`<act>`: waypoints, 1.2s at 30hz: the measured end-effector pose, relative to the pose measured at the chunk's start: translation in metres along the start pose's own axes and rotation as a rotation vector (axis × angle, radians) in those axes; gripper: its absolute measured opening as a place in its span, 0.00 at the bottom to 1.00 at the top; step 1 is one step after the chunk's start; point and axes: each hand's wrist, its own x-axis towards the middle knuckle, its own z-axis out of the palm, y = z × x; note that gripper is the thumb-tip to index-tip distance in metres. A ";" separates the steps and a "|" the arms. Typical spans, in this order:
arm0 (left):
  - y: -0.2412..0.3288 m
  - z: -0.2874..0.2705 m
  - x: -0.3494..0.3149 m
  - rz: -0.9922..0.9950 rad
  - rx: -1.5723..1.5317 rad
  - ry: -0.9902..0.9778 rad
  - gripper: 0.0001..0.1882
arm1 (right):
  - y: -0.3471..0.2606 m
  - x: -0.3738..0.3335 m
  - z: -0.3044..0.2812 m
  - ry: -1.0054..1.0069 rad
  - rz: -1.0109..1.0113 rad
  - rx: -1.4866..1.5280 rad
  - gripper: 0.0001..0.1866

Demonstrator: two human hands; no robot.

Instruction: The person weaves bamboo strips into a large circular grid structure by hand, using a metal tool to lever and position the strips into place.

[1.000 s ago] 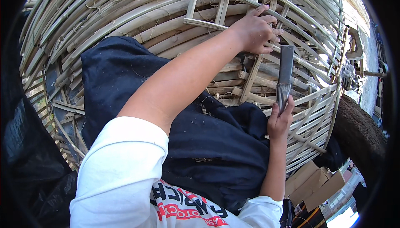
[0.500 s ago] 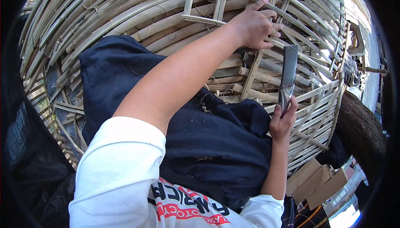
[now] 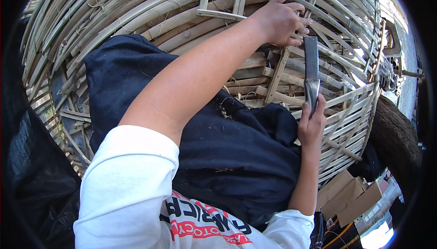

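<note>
My left hand [image 3: 282, 21] reaches across to the upper middle, its fingers curled round the slats of a bamboo lattice [image 3: 221, 14] made of thin split strips. The palm side and the exact grip are hidden. Lower down, my right hand [image 3: 312, 119] holds a flat metal blade with a rounded metal handle [image 3: 311, 62] upright. Its squared tip comes close to the lattice, just below my left fingers; whether it touches a strip I cannot tell. Dark cloth [image 3: 195, 126] covers my lap beneath both arms, with bits of shaving on it.
Long bamboo poles and strips [image 3: 132, 21] lie in curved rows at the far left and under the lattice. A slatted bamboo panel [image 3: 350, 126] stands at the right, near a thick dark log [image 3: 393, 135]. Cardboard [image 3: 348, 196] sits at the lower right, black plastic sheeting [image 3: 38, 167] at the left.
My right hand has moved the blade slightly up and left, toward my left hand, and turned it more upright. My left hand and the lattice have shifted slightly upward in view.
</note>
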 end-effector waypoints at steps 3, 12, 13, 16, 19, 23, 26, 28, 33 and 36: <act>-0.002 0.003 -0.005 0.000 0.003 0.016 0.18 | 0.011 -0.009 0.006 0.035 -0.055 0.031 0.23; 0.001 0.003 -0.004 0.020 0.045 -0.008 0.21 | 0.006 -0.009 0.011 0.156 -0.201 0.147 0.20; 0.002 0.002 -0.002 -0.015 0.098 -0.026 0.21 | 0.003 -0.003 0.004 0.026 -0.050 0.045 0.20; -0.001 0.002 -0.006 -0.001 0.075 -0.016 0.20 | 0.004 -0.004 0.008 0.032 -0.069 0.033 0.20; 0.002 0.004 -0.002 -0.004 0.106 -0.005 0.19 | 0.007 -0.006 0.006 0.059 -0.087 0.069 0.20; 0.000 0.005 -0.006 -0.015 0.088 0.000 0.19 | 0.004 -0.005 0.007 0.029 -0.036 0.029 0.19; -0.003 0.002 0.001 -0.016 0.087 -0.002 0.19 | 0.007 -0.006 0.007 0.037 -0.045 0.054 0.19; -0.003 0.008 -0.008 -0.021 0.072 0.020 0.19 | -0.001 0.003 0.005 -0.047 0.046 0.001 0.21; -0.002 0.002 -0.003 -0.012 0.077 -0.002 0.19 | 0.002 0.008 0.005 -0.074 0.059 -0.053 0.21; 0.002 0.005 -0.004 -0.017 0.111 0.017 0.19 | 0.011 -0.013 0.015 0.116 -0.179 0.088 0.19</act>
